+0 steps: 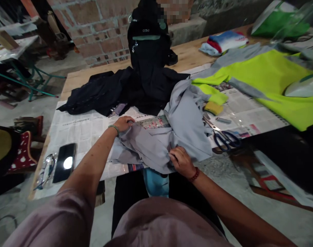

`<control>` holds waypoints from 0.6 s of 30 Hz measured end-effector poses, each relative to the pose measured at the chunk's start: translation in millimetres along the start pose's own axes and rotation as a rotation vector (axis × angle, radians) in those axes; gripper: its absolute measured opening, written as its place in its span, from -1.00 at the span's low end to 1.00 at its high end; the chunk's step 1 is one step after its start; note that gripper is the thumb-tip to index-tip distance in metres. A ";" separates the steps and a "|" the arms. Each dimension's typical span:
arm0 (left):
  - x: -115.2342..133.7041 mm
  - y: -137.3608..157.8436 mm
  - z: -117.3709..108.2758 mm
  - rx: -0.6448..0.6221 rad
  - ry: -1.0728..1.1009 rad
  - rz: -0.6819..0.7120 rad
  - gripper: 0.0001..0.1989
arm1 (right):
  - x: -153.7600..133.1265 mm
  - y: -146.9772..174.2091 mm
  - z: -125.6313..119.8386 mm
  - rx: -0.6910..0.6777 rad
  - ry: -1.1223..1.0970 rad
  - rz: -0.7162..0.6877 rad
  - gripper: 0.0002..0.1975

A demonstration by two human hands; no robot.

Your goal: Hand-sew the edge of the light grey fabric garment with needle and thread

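A crumpled grey garment (156, 147) lies over the newspaper at the table's front edge, its folds reaching back to the right. My left hand (124, 124) is closed on its left upper edge, with a green bracelet at the wrist. Nearer to me, my right hand (181, 161) pinches the cloth at the front, its thumb and fingers pressed together. Just right of the garment lie open scissors (224, 139) with dark blue handles, a yellow sponge-like block (213, 107) and a small grey stick (223, 120).
Dark clothing (102, 91) and a black backpack (147, 41) are behind the garment. A neon yellow and grey garment (269, 72) covers the right side, with a white iron-like object (304, 85) on it. A phone (65, 163) and bagged glasses (46, 169) lie front left.
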State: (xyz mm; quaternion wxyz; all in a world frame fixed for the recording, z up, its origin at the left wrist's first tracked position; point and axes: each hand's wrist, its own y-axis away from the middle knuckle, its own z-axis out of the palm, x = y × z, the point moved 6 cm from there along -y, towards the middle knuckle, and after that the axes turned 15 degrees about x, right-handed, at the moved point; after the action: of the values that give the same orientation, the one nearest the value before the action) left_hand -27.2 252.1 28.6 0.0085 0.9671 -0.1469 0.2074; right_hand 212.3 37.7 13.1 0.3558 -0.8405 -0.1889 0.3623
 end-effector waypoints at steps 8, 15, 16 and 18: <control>-5.3 -10.5 4.6 0.059 0.142 -0.063 -0.81 | 0.1 -0.6 -0.3 -0.004 0.000 0.007 -0.93; -2.3 -17.7 9.6 0.085 -0.030 -0.024 -0.74 | 1.1 0.3 1.9 -0.019 0.012 0.017 -0.91; -1.9 -17.9 10.7 0.051 -0.061 -0.042 -0.72 | 1.1 0.2 1.9 -0.018 0.015 0.020 -0.91; 0.2 -17.5 11.6 -0.010 -0.111 -0.069 -0.77 | 1.5 -0.8 1.2 -0.012 0.022 0.034 -0.90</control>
State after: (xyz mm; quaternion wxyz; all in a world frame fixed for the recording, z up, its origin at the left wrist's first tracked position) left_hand -17.4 268.0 18.9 0.0121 0.9815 -0.1149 0.1525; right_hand 212.4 39.7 12.4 0.3463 -0.8497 -0.1728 0.3581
